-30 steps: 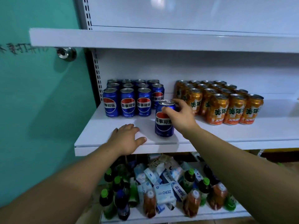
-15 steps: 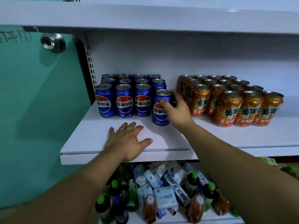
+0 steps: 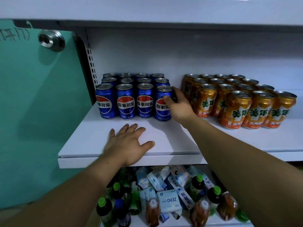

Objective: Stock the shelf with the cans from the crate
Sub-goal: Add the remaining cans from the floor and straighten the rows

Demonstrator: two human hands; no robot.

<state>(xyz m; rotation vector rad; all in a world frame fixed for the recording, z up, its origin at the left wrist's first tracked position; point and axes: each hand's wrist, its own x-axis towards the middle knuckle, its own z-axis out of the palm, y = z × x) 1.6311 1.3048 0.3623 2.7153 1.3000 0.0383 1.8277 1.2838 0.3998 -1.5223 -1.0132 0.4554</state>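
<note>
stocking status: well advanced on the visible shelf (image 3: 172, 145). a block of blue cans (image 3: 125, 102) stands at centre frame, three rows deep and four across, upright and packed close. the blue can in hand (image 3: 161, 110) fills the right end of the front row, just beside its neighbour, level with the row and apparently seated on the shelf board. to the right of the frame a separate block of orange cans (image 3: 255, 110) stands in stepped rows, apart from the blue block. the crate is not in view, so the number of cans left to place cannot be told. bare board remains in front of both blocks.

right hand (image 3: 180, 107): the arm reaches in from the lower right. the thumb lies across the front of the can near the label and the fingers wrap round its far right side. the can is grasped, not yet let go. judgement: only the release is outstanding for this can.

left hand (image 3: 129, 143): laid palm down on the shelf board near its front edge, centre frame. the fingers are spread and straight and hold nothing; it looks like a brace.

other: bottles and packets (image 3: 167, 200) crowd the tier below.
</note>
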